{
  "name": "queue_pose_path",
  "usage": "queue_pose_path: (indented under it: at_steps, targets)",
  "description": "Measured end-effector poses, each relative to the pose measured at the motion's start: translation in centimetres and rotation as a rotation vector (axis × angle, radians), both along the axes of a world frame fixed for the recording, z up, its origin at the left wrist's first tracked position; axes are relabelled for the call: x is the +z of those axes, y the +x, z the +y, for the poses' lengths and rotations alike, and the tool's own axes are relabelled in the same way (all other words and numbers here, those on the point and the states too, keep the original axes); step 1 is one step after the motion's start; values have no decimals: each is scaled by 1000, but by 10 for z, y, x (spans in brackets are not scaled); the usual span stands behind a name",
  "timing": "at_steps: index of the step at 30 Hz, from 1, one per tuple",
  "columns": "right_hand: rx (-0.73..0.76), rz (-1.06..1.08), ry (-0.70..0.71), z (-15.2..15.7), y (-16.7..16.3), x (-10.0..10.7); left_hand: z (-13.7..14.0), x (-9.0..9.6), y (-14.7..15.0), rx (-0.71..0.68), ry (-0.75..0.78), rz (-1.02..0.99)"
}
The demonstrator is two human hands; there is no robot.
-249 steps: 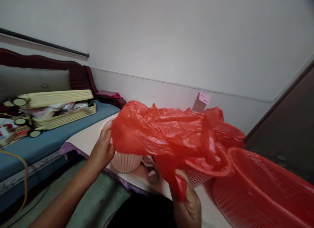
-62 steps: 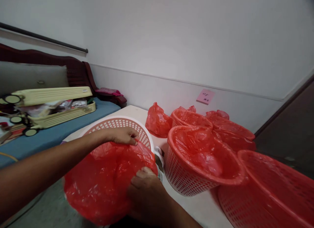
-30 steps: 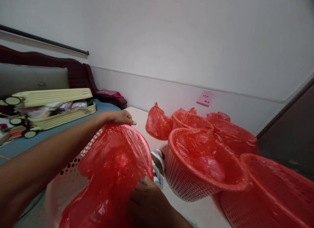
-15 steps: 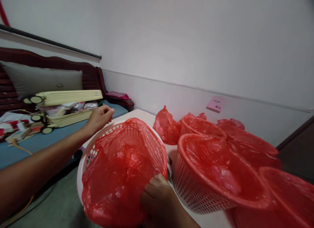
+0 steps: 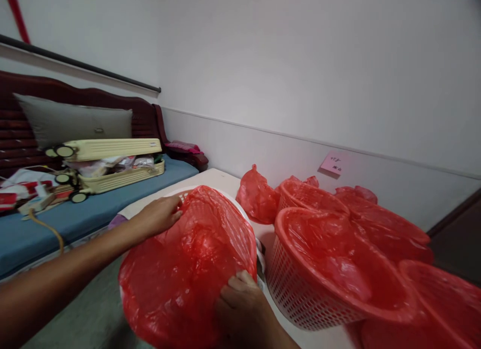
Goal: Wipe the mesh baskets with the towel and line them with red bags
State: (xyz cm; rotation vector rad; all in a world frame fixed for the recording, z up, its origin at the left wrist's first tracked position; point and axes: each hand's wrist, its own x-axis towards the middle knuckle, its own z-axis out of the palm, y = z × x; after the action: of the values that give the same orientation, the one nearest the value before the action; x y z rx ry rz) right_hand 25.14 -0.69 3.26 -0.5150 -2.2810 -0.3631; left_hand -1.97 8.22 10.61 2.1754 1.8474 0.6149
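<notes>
A thin red plastic bag (image 5: 199,243) is spread inside and over the rim of a white perforated basket (image 5: 240,207) in front of me. My left hand (image 5: 165,216) is closed on the bag's edge at the basket's far left rim. At the near right, my right hand (image 5: 240,301) is closed in a fist on the bag's right edge; its lower fingers are partly hidden. To the right stands another lattice basket (image 5: 300,279), lined with a red bag folded over its rim.
More red-lined baskets (image 5: 443,304) crowd the right side of the white table (image 5: 214,177). A knotted red bag (image 5: 257,196) sits near the wall by a pink note (image 5: 332,163). On the left, a half-open yellow suitcase (image 5: 120,151) lies on a blue bed (image 5: 176,171).
My left hand has come down and right onto the bag at the rim. The bag now covers more of the basket's left side. My right hand stays at the right edge.
</notes>
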Motion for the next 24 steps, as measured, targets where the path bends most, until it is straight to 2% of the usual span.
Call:
queue_pose_path:
  at_steps: [5,8,11,16,20,24]
  targets:
    - [22,12,27,1,1,-6,9,-1,5,-159,-156,-189]
    - [9,-15,43,1,3,-9,13,-3,7,-156,-198,-294]
    - [-2,-34,34,1,6,-11,15,-4,8,-97,-127,-379]
    - [-20,-58,25,1,6,-4,24,9,7,20,127,-435]
    - [12,-29,8,-1,2,2,33,22,4,35,239,-373]
    - [2,0,6,0,6,0,40,18,-5,51,274,-239]
